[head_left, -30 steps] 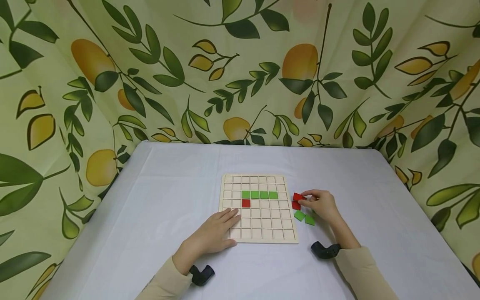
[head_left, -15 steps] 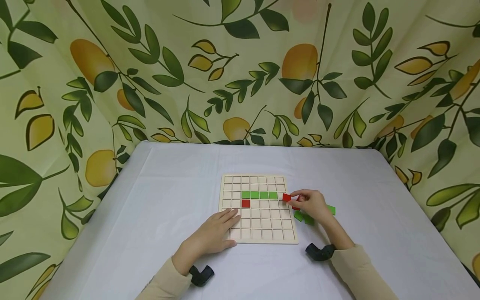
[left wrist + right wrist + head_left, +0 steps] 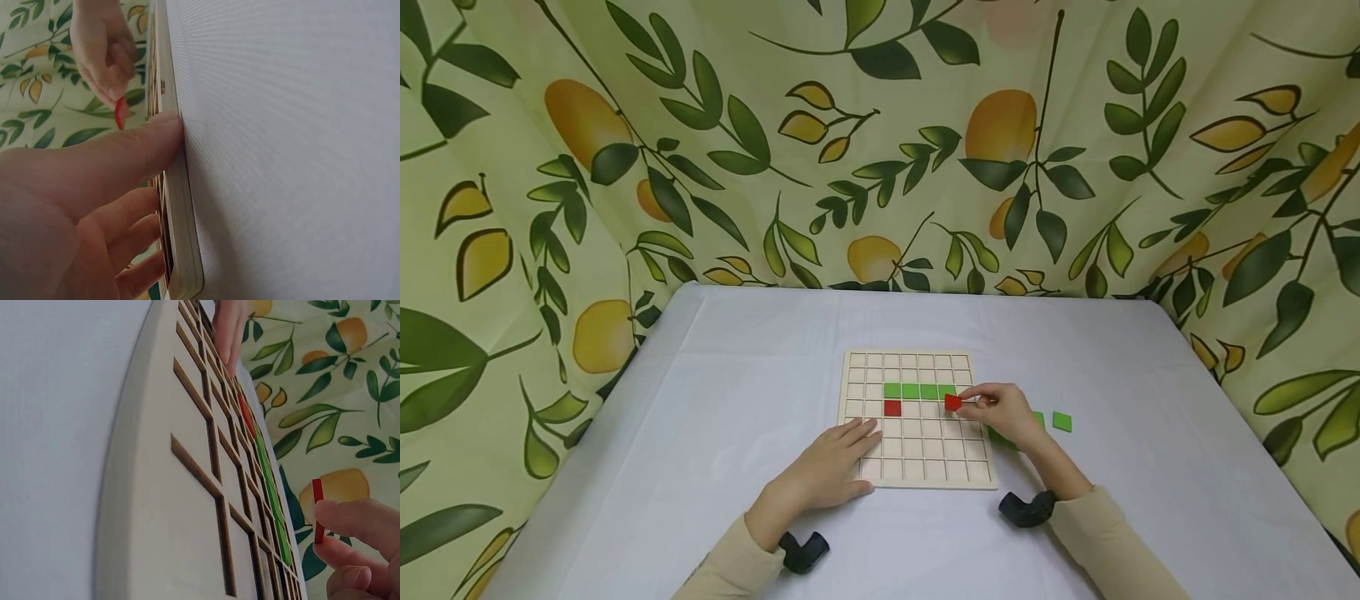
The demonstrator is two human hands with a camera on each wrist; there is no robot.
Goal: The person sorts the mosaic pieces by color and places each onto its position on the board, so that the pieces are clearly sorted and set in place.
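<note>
A wooden grid board [image 3: 925,471] lies on the table, with a row of green square tiles [image 3: 919,391] and one red tile [image 3: 892,408] below the row's left end. My right hand [image 3: 1003,410] pinches another red square tile [image 3: 952,403] between thumb and finger, over the board's right part. In the right wrist view that red tile [image 3: 318,511] stands on edge, raised off the grid. My left hand [image 3: 827,462] rests on the board's lower left with fingers spread; its thumb [image 3: 164,134] lies across the board's near edge in the left wrist view.
Loose green tiles lie right of the board, one green tile [image 3: 1062,422] apart and others partly behind my right hand. A white cloth [image 3: 737,358] covers the table. A leaf-and-fruit patterned curtain [image 3: 880,167] hangs behind and at both sides.
My right hand has picked a red tile from the pile at the right and carried it left over the board. My left hand has stayed in place.
</note>
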